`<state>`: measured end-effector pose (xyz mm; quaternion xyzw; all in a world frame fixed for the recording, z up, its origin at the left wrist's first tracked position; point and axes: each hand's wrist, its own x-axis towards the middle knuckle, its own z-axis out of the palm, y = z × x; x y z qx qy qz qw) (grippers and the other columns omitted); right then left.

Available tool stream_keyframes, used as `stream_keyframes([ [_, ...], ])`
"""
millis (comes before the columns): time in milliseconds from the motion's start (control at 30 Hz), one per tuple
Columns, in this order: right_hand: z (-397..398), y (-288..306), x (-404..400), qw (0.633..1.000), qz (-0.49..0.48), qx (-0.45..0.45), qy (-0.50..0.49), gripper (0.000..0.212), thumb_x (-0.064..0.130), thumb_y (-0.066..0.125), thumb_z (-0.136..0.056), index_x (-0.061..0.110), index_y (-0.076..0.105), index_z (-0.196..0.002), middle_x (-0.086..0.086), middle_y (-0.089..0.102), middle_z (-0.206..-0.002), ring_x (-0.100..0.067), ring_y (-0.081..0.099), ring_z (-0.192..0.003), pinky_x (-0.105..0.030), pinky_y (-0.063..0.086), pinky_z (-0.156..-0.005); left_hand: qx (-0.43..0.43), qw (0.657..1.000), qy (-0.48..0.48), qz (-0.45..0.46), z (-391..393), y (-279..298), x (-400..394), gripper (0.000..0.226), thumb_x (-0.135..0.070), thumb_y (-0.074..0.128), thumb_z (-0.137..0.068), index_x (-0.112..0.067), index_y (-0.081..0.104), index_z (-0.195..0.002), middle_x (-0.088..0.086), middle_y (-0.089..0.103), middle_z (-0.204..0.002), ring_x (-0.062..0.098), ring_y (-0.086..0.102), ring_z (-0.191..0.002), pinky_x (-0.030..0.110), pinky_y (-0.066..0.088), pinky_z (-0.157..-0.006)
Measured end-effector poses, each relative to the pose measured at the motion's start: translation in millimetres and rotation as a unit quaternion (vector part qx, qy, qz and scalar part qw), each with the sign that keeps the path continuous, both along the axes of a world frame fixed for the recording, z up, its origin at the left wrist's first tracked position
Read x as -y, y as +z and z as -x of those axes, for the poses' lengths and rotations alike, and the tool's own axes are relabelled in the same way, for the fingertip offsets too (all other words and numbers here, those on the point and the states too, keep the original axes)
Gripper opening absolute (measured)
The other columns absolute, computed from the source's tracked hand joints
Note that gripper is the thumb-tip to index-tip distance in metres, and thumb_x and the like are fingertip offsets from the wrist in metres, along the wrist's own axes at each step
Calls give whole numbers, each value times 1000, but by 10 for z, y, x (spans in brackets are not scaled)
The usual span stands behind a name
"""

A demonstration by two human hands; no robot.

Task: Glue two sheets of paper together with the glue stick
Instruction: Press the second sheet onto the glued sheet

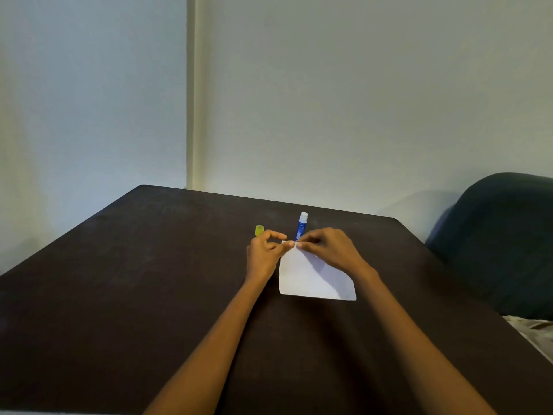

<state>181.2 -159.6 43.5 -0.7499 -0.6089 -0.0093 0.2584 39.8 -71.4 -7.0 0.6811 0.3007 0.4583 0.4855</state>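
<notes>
A white paper (314,278) lies on the dark table (149,280); I cannot tell whether it is one sheet or two stacked. Both hands meet at its far left corner. My left hand (264,253) pinches that corner from the left with thumb and fingertips. My right hand (327,248) rests over the far edge, its fingertips on the same corner. Just behind the hands a blue glue stick (301,226) stands upright, uncapped, with its white glue tip showing. Its yellow cap (259,230) stands on the table to the left of it.
A wall runs along the table's far edge. A dark blue upholstered chair back (502,235) stands beyond the table's right edge, with light fabric (535,330) below it.
</notes>
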Motion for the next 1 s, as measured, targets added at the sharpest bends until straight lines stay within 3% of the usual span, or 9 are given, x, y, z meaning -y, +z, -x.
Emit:
stream_keyframes([
  [100, 40, 6, -58, 997, -19, -65, -40, 27, 39, 64, -86, 18, 73, -100, -2, 72, -95, -15, 62, -85, -35, 53, -78, 18, 999, -16, 34, 9, -6, -5, 14, -29, 72, -78, -16, 68, -80, 2, 71, -82, 8, 64, -73, 17, 49, -60],
  [300, 24, -46, -39, 988, -48, -142, -39, 29, 39, 63, -86, 18, 73, -102, -2, 72, -101, -14, 63, -88, -33, 53, -84, -9, 999, -30, 38, -25, -5, -2, 16, -29, 71, -79, -14, 71, -78, -5, 66, -71, 6, 61, -67, 15, 45, -58],
  [467, -44, -43, -80, 983, -87, -129, -95, 22, 41, 65, -84, 23, 75, -92, 6, 71, -89, -8, 58, -75, -29, 48, -70, -22, 996, -66, 61, -22, 10, 26, 18, -27, 72, -78, -11, 73, -86, -3, 70, -81, 7, 64, -78, 20, 50, -65],
  [567, -162, -20, -43, 966, -124, -168, -150, 18, 41, 63, -85, 27, 74, -88, 6, 69, -90, -11, 58, -80, -34, 49, -74, -31, 994, -82, 61, -32, -5, 19, 14, -26, 72, -79, -16, 74, -88, -2, 72, -86, 9, 67, -79, 21, 52, -71],
  [667, -250, -12, 28, 936, -164, -234, -206, 20, 41, 61, -86, 25, 72, -92, 5, 67, -94, -15, 57, -89, -36, 47, -80, -26, 992, -96, 81, -45, -16, 15, 6, -23, 69, -82, -18, 72, -84, 2, 74, -86, 12, 68, -62, 22, 55, -66],
  [733, -258, -33, 56, 914, -184, -278, -232, 17, 39, 60, -88, 24, 69, -89, 4, 65, -95, -15, 57, -89, -35, 46, -79, 3, 992, -86, 88, -42, -17, 16, 14, -23, 65, -85, -11, 71, -90, 3, 74, -80, 15, 68, -58, 26, 57, -65],
  [833, -207, -111, 50, 881, -209, -341, -252, 11, 34, 59, -89, 26, 64, -84, 4, 63, -94, -14, 56, -89, -33, 46, -80, 40, 990, -79, 106, -32, 0, 31, 29, -33, 64, -85, -13, 63, -105, 3, 73, -86, 18, 70, -71, 34, 57, -74],
  [933, -74, -205, -11, 871, -208, -364, -256, 11, 33, 59, -90, 24, 62, -83, 3, 61, -94, -13, 55, -87, -31, 43, -78, 1, 991, -75, 107, -21, -8, 18, 33, -28, 69, -82, -20, 58, -112, 3, 73, -93, 12, 69, -84, 27, 54, -77],
  [1000, 7, -227, -37, 869, -201, -381, -244, 24, 37, 59, -89, 18, 63, -76, -3, 65, -86, -16, 59, -77, -32, 50, -70, 7, 993, -50, 110, -9, -20, 10, 24, -17, 68, -83, -8, 65, -105, 3, 73, -86, 11, 67, -74, 21, 53, -67],
])
